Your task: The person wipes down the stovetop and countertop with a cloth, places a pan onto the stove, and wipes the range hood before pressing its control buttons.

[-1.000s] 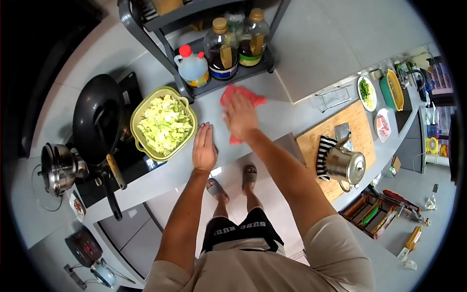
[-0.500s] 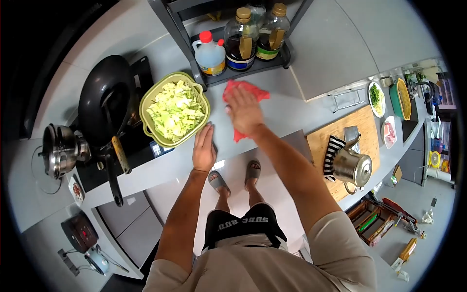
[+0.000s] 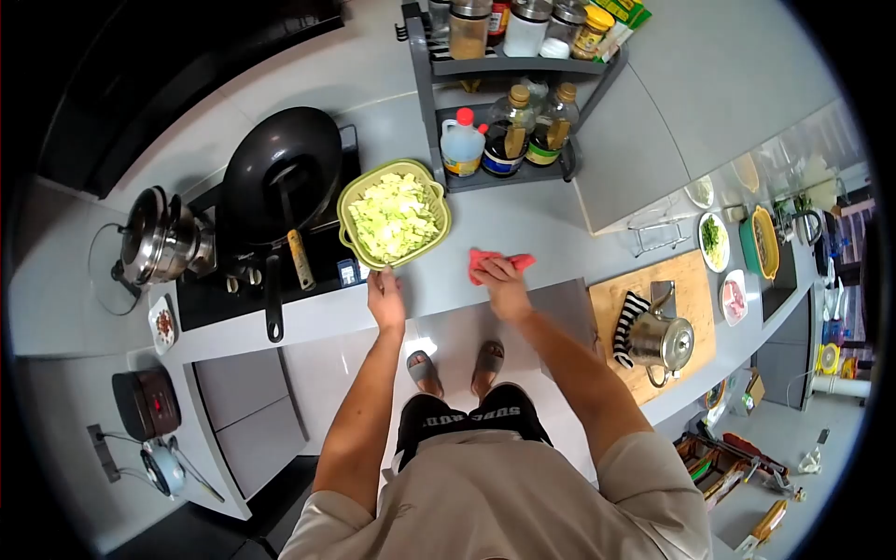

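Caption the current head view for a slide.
Right hand on a red cloth on the counter; left hand by a green basin of chopped greens.

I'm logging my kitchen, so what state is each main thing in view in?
Red cloth: crumpled, under the right hand
Left hand: at the basket, grip unclear
Vegetables: chopped, heaped in the basket
Wok: uncovered, utensil inside
Kettle: lid on
Red-capped jug: closed
Brown-capped bottles: closed
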`<state>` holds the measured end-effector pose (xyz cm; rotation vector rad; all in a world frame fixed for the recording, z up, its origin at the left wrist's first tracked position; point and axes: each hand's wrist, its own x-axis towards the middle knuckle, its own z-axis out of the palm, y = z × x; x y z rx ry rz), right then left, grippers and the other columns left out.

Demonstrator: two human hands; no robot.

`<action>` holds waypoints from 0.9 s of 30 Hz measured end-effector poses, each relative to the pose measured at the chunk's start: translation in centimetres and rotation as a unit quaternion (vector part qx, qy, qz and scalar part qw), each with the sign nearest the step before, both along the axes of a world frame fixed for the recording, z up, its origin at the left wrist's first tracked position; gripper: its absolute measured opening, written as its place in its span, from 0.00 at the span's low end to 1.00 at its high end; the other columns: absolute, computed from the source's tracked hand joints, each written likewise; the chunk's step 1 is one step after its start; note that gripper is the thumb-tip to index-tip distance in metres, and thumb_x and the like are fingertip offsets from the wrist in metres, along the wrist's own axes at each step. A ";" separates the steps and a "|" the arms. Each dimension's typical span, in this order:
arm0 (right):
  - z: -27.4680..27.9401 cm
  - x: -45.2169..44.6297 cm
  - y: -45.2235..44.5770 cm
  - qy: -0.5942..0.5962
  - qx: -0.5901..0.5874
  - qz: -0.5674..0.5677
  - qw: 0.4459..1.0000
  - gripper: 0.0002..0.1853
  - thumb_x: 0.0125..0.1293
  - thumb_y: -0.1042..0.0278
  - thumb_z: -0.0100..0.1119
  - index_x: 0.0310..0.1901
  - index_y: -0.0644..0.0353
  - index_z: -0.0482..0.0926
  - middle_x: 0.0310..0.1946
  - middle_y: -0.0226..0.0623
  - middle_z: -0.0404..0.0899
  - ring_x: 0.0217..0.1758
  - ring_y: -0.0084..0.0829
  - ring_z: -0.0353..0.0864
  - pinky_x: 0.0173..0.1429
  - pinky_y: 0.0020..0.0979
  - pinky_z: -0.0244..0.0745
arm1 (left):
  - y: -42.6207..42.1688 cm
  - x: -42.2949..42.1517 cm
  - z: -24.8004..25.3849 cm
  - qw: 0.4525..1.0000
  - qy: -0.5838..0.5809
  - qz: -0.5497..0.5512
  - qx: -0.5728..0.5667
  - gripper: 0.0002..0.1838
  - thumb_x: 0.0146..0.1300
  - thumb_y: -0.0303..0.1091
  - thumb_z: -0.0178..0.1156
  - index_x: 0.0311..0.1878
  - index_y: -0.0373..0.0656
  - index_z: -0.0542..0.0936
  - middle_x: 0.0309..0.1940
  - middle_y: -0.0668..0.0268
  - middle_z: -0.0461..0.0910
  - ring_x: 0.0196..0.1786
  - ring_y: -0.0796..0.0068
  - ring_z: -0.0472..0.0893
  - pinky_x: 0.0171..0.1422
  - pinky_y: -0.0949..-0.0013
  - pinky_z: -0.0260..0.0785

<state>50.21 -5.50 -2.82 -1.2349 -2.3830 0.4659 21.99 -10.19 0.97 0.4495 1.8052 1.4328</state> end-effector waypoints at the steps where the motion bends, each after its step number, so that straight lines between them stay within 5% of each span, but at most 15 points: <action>1: 0.7 -1.9 -0.1 0.033 -0.021 0.009 0.999 0.25 0.66 0.79 0.63 0.65 0.53 0.85 0.70 0.42 0.80 0.75 0.48 0.73 0.76 0.47 0.73 | 0.9 -0.1 1.1 1.000 -0.017 0.019 0.007 0.29 0.82 0.46 0.58 0.77 0.41 0.69 0.52 0.64 0.84 0.47 0.74 0.82 0.53 0.69 0.78; 5: 4.5 -6.0 3.0 0.250 -0.153 -0.159 0.943 0.23 0.66 0.75 0.64 0.64 0.60 0.84 0.60 0.47 0.87 0.61 0.46 0.87 0.67 0.43 0.81 | 3.6 -1.0 2.8 0.997 -0.059 0.053 0.026 0.33 0.81 0.37 0.58 0.84 0.48 0.59 0.62 0.61 0.80 0.53 0.71 0.83 0.52 0.65 0.80; 6: 3.9 -6.2 4.3 0.277 -0.227 -0.193 0.914 0.24 0.71 0.61 0.66 0.65 0.61 0.83 0.55 0.49 0.89 0.54 0.46 0.90 0.62 0.40 0.83 | 3.8 -1.1 3.4 0.998 -0.048 0.044 0.014 0.34 0.80 0.34 0.57 0.84 0.48 0.59 0.64 0.61 0.78 0.54 0.70 0.83 0.52 0.65 0.80; 10: 7.5 -9.2 7.2 0.261 -0.326 -0.242 0.876 0.33 0.70 0.38 0.67 0.63 0.61 0.86 0.52 0.49 0.91 0.55 0.46 0.91 0.60 0.38 0.83 | 3.7 -1.6 3.7 0.996 -0.078 0.032 -0.001 0.33 0.77 0.26 0.57 0.82 0.50 0.62 0.69 0.60 0.76 0.60 0.65 0.83 0.53 0.60 0.83; 14: 7.6 -9.8 6.4 0.231 -0.331 -0.243 0.882 0.27 0.72 0.47 0.71 0.57 0.65 0.88 0.41 0.42 0.92 0.42 0.33 0.90 0.52 0.34 0.84 | 2.1 -0.7 3.7 0.993 -0.109 0.045 0.011 0.30 0.77 0.25 0.57 0.80 0.49 0.66 0.68 0.61 0.77 0.60 0.64 0.83 0.52 0.60 0.83; 17: 6.4 -7.9 4.2 0.232 -0.326 -0.235 0.886 0.30 0.68 0.39 0.69 0.57 0.60 0.89 0.40 0.45 0.92 0.43 0.44 0.92 0.52 0.39 0.84 | 0.4 0.4 3.6 0.992 -0.124 0.032 0.020 0.29 0.78 0.26 0.57 0.79 0.49 0.68 0.67 0.62 0.78 0.58 0.66 0.83 0.52 0.62 0.83; 27: 5.0 4.1 -1.1 0.328 -0.293 -0.406 0.801 0.30 0.70 0.45 0.74 0.62 0.63 0.87 0.39 0.45 0.91 0.41 0.32 0.87 0.50 0.35 0.83 | 0.4 11.7 3.8 0.983 -0.151 -0.107 0.013 0.25 0.80 0.26 0.58 0.77 0.52 0.71 0.66 0.66 0.79 0.62 0.68 0.82 0.60 0.62 0.83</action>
